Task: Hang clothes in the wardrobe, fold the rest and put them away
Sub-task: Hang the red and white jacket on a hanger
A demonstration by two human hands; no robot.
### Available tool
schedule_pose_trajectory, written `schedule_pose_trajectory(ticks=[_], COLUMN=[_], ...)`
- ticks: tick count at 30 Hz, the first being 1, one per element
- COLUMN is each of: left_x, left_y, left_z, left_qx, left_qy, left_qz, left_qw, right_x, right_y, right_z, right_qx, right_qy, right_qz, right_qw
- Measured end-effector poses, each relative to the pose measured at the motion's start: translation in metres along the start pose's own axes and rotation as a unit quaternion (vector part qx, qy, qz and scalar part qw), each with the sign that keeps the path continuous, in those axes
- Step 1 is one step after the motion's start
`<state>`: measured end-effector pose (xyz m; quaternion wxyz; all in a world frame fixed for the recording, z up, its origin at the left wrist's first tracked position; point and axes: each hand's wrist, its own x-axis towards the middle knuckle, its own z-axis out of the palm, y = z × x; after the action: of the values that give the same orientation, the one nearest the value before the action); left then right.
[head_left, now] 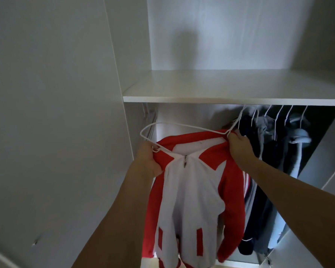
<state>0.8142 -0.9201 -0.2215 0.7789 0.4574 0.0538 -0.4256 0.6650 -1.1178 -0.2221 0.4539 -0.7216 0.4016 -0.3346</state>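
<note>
Red-and-white zip jacket (191, 190) held below white wardrobe shelf (230, 97), beside dark hung clothes (275, 151). Left hand (149, 161) and right hand (240, 146) each pinch jacket shoulder with white wire hanger (174, 126).

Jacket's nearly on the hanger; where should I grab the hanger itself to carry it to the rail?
Probably the white wire hanger at its bare loop end on the left, from above. That end sticks out clear of the red and white jacket; elsewhere the left hand and right hand bunch cloth over it.
</note>
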Motion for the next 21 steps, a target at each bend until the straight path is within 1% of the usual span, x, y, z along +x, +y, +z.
schedule_pose_trajectory(ticks=[2,4,7,12,16,19,21], left_x=[-0.008,-0.017,-0.028,-0.039,-0.038,-0.036,-0.035], left_y=[0.001,0.006,0.008,0.006,0.009,0.014,0.018], left_z=[0.001,0.0,-0.005,-0.008,-0.005,-0.007,-0.008], left_qx=[-0.016,-0.018,-0.012,-0.053,0.006,0.027,0.032], left_qy=[-0.006,-0.014,-0.04,-0.062,-0.048,-0.052,-0.051], left_qz=[0.016,0.037,0.077,0.125,0.164,0.176,0.187], left_qw=[1.0,0.999,0.996,0.989,0.985,0.983,0.98], right_x=[-0.001,-0.003,-0.007,-0.006,-0.005,-0.002,0.001], right_y=[0.002,0.001,-0.005,-0.009,-0.01,-0.009,-0.008], right_z=[0.005,0.01,0.018,0.025,0.029,0.028,0.027], right_qx=[-0.025,-0.039,-0.027,-0.053,-0.012,-0.011,0.031], right_qy=[-0.017,-0.01,0.011,0.007,0.039,0.031,0.024], right_qz=[0.008,0.015,0.007,0.005,0.032,0.013,-0.001], right_qw=[1.0,0.999,1.0,0.999,0.999,0.999,0.999])
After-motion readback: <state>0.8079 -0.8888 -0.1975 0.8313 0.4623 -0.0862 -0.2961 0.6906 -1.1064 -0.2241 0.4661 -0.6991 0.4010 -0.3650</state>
